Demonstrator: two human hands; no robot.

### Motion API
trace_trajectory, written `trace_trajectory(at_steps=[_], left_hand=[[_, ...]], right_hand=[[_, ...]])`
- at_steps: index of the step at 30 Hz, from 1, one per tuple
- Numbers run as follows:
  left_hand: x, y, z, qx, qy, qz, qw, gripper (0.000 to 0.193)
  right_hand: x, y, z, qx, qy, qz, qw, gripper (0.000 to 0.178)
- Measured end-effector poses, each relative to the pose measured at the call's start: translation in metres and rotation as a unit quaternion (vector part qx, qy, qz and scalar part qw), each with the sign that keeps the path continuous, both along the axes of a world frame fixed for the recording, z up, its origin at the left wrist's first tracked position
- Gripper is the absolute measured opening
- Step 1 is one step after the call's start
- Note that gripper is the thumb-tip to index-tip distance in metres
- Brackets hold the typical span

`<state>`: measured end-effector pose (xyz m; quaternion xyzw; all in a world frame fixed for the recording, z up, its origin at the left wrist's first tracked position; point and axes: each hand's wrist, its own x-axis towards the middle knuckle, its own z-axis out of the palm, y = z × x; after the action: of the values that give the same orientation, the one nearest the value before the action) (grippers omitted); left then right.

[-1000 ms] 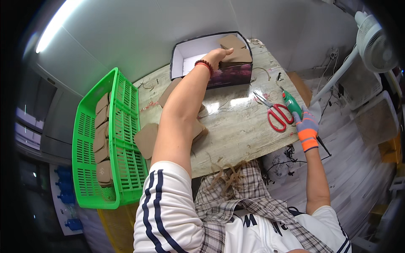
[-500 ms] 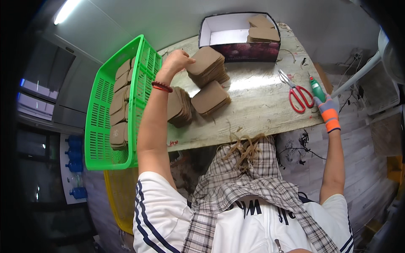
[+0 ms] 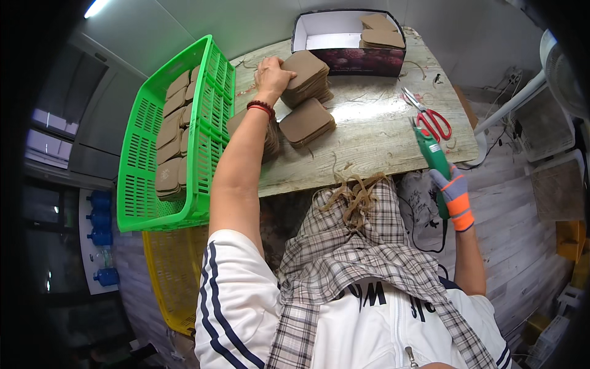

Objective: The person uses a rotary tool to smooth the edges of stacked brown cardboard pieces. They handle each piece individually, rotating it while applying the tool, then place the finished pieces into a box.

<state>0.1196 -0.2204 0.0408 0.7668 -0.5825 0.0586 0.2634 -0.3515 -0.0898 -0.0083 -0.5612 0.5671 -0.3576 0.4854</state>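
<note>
Worktop (image 3: 369, 144): pale wood-grain, set against a panelled wall (image 3: 258, 21); bits of string and scrap on it.
Tall stack (image 3: 304, 69): tan round-cornered boards, just in front of the dark floral box (image 3: 356, 63), edges uneven.
Left hand (image 3: 273, 75): bare, at the tall stack's left side, thumb by the top board's edge. Grip: can't tell if it's pinching one board, several or none.
Right hand (image 3: 453, 192): gloved, grip wrapped round the green corded hand tool (image 3: 433, 157), tip up, near the red-handled scissors (image 3: 423, 110).
Shorter stack (image 3: 306, 120): right by the tall one, nearer the body.
Third stack (image 3: 271, 144): partly behind left forearm.
Floral box: more boards at its right end, bare white at left.
Green crate (image 3: 147, 222): left of worktop, boards racked in rows.
Step in hand: my read, left hand on boards, tool held ready. Tip isn't on any board.
Next move calls for: firm thumb-and-finger pinch on the stack edge, tool tip kept clear of left fingers.
</note>
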Motion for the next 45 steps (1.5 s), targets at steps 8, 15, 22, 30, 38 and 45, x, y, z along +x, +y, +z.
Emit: trace_trajectory(at_steps=[8,15,22,30,38,45], left_hand=[[-0.006,0.003,-0.002,0.003,0.021,0.025,0.999,0.047],[-0.013,0.004,0.005,-0.078,0.015,0.083,0.993,0.045],[-0.058,0.058,0.002,-0.271,0.627,-0.045,0.729,0.029],[-0.186,0.137,-0.026,-0.274,0.897,-0.114,0.328,0.041],[-0.200,0.145,-0.021,-0.285,0.906,-0.151,0.275,0.044],[-0.207,0.145,-0.027,-0.282,0.892,-0.160,0.315,0.040]], right_hand=[[0.033,0.020,0.012,-0.050,0.079,0.035,0.995,0.039],[0.039,0.031,0.018,-0.042,0.035,0.039,0.998,0.047],[0.052,0.037,0.029,-0.064,0.060,0.050,0.995,0.045],[0.060,0.057,0.058,-0.015,0.002,0.052,0.999,0.033],[0.061,0.071,0.065,0.027,-0.042,0.078,0.996,0.028],[0.063,0.072,0.067,0.037,-0.058,0.076,0.995,0.029]])
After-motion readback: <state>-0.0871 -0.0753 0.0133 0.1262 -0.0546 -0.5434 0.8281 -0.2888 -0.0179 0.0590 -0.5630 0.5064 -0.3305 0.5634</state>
